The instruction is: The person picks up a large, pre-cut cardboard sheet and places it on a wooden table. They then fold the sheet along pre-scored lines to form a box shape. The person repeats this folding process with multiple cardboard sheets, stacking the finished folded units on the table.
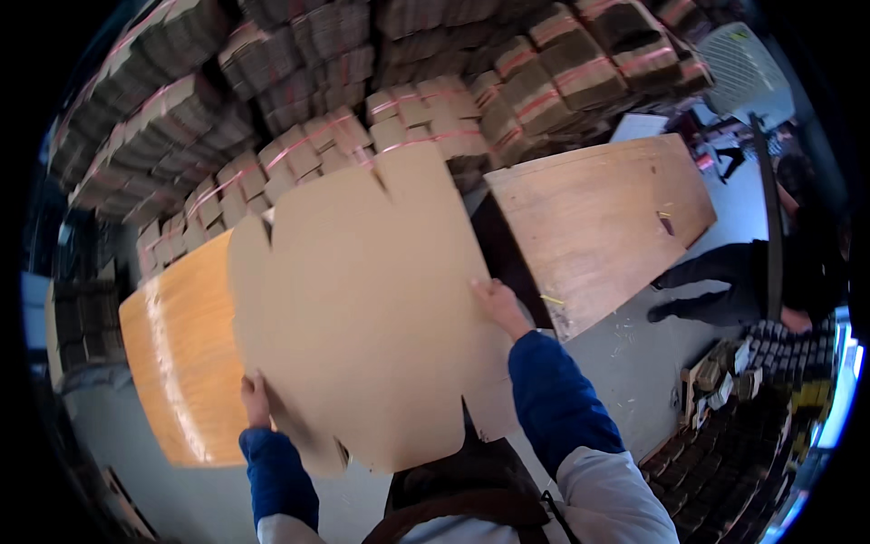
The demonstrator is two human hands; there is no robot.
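A large flat brown cardboard sheet (358, 290), slotted at several places along its edges, is held up in front of me. My left hand (256, 399) is closed on its left edge near the lower corner. On the opposite side, my right hand (500, 306) grips the right edge, about midway along, with fingers partly over the top face. Beneath the sheet, an orange-brown wooden tabletop (172, 358) shows at the left. Whether the cardboard touches that tabletop is hidden.
A second wooden table (598, 218) stands to the right, beyond a dark gap. Bundled cardboard stacks (430, 118) tied with pink strapping line the back. Another person in dark clothes (725, 281) is at the right. More stacks (716, 471) sit at lower right.
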